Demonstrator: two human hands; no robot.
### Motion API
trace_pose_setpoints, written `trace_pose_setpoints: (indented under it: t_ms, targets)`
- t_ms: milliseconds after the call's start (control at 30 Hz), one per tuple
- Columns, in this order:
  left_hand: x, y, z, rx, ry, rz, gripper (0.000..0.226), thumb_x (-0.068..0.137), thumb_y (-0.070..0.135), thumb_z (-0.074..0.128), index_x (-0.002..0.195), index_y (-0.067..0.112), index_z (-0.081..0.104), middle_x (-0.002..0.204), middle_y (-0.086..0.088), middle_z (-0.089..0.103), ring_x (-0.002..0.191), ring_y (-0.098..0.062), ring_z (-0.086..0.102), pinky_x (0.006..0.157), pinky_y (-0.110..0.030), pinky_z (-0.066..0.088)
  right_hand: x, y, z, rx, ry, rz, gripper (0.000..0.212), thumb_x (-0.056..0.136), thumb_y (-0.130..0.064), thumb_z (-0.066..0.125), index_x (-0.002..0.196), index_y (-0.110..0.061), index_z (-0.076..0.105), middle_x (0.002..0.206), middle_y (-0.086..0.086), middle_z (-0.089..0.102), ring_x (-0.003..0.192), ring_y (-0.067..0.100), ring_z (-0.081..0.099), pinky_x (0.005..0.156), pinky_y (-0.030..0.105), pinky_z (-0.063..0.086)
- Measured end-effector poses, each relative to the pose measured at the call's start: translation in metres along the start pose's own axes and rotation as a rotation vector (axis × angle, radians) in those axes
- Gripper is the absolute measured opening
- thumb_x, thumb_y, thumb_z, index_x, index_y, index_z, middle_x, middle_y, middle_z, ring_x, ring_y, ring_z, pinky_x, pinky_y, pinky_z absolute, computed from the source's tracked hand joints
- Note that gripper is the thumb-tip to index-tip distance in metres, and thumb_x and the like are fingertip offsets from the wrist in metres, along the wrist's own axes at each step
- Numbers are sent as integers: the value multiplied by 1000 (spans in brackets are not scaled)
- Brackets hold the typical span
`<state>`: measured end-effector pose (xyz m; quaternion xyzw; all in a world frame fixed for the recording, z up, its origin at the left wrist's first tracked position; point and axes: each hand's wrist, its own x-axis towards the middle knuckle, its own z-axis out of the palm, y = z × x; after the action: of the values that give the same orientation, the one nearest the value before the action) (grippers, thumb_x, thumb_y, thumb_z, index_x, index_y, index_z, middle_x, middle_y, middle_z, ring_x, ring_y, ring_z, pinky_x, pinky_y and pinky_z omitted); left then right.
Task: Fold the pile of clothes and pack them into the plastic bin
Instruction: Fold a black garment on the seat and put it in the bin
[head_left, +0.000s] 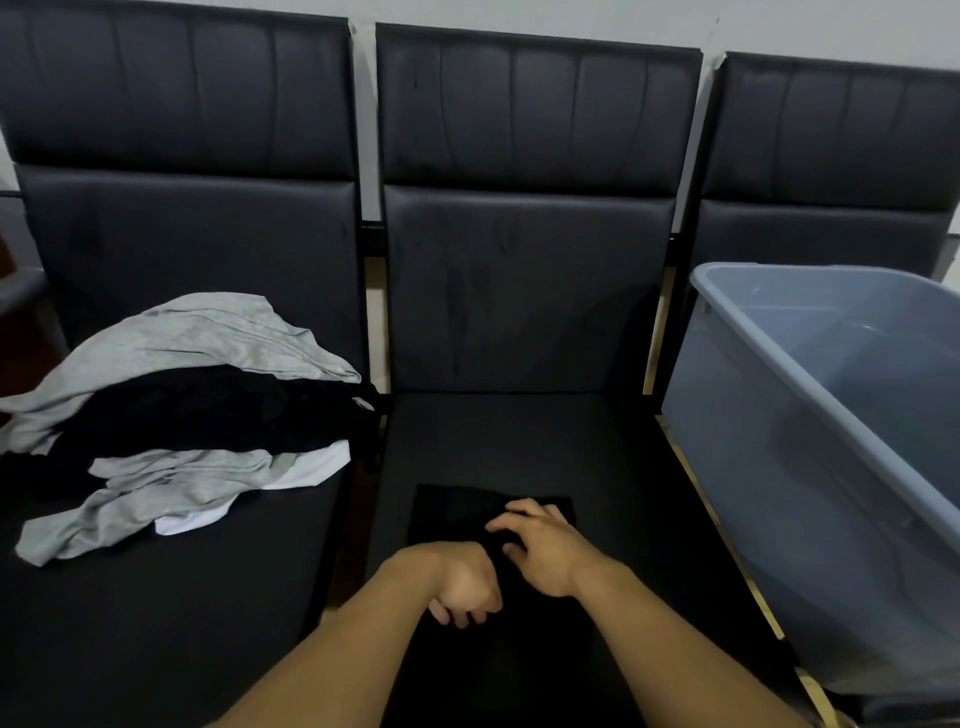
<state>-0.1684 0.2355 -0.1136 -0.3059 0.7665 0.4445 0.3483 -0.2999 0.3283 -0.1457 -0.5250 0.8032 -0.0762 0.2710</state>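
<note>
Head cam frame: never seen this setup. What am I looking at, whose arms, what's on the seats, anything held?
There is no robot here. A person wears one wide-angle camera on the head, looking forward and down, so the two bare arms coming in from the bottom are their own.

In front is a row of black padded chairs. On the middle seat lies a folded black garment. The right hand rests on it with fingers spread. The left hand has its fingers curled at the garment's near edge; whether it grips the cloth is hard to tell, black on black.

On the left seat sits the unfolded pile of clothes, grey, black and white. On the right stands the grey plastic bin, with nothing visible inside.
</note>
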Motion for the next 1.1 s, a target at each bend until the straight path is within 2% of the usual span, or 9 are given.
trace_pose_setpoints:
  t_ms: [133,200,300,400,533,633,767,900,1100]
  targets:
    - [11,-19,-9,125,290,16,28,98,24,52,115,11,70,117,-7,69,106,-23,65,95,-35,53,-7,-12,-6,-69,-98,159,53,105,-47,42,156,-40,29,158,2,20,142,29,28,114,42,37]
    - [14,-28,-15,140,390,-12,28,95,22,49,110,11,70,114,-7,67,105,-24,65,95,-38,54,-10,-17,-9,-27,-175,243,57,104,-51,40,158,-39,25,162,5,16,138,31,39,108,41,45]
    - [17,-37,-23,95,513,-113,35,90,26,49,115,7,65,124,-14,61,107,-29,62,93,-39,54,-16,-21,-17,188,-261,328,54,104,-50,43,156,-38,31,151,5,41,113,22,63,89,33,59]
    - [16,-40,-26,-40,663,-256,51,93,39,54,131,6,54,133,-16,54,115,-32,58,92,-38,53,-18,-12,-29,307,-139,421,44,103,-45,46,143,-27,51,120,2,62,96,19,71,85,34,61]
    - [21,-36,-24,-207,675,-322,82,94,61,50,149,3,34,148,-18,41,130,-34,48,103,-41,47,-11,11,-27,387,21,674,60,95,-56,53,138,-14,51,119,7,62,101,23,66,90,40,59]
    - [28,-27,-11,-203,643,-314,92,91,66,52,152,2,25,152,-18,33,136,-33,42,106,-41,42,-8,8,-15,534,38,702,59,92,-57,61,131,-13,54,112,5,62,97,21,66,86,38,61]
    - [35,-20,4,-100,696,-260,71,95,45,59,145,3,31,145,-16,41,130,-31,49,100,-38,46,-1,-3,4,525,96,665,58,87,-55,68,128,-15,57,111,3,64,96,21,65,85,40,61]
    - [39,-16,5,-92,695,-176,43,98,30,56,133,8,45,133,-13,54,118,-29,57,95,-39,52,-4,-8,7,463,163,603,59,95,-47,63,144,-17,47,135,5,59,114,23,61,94,36,54]
    - [25,5,-2,-272,825,27,33,98,32,59,125,13,53,124,-8,61,107,-23,61,88,-32,51,-21,-17,-19,417,397,525,44,96,-44,62,135,-24,54,126,3,65,113,24,63,90,36,53]
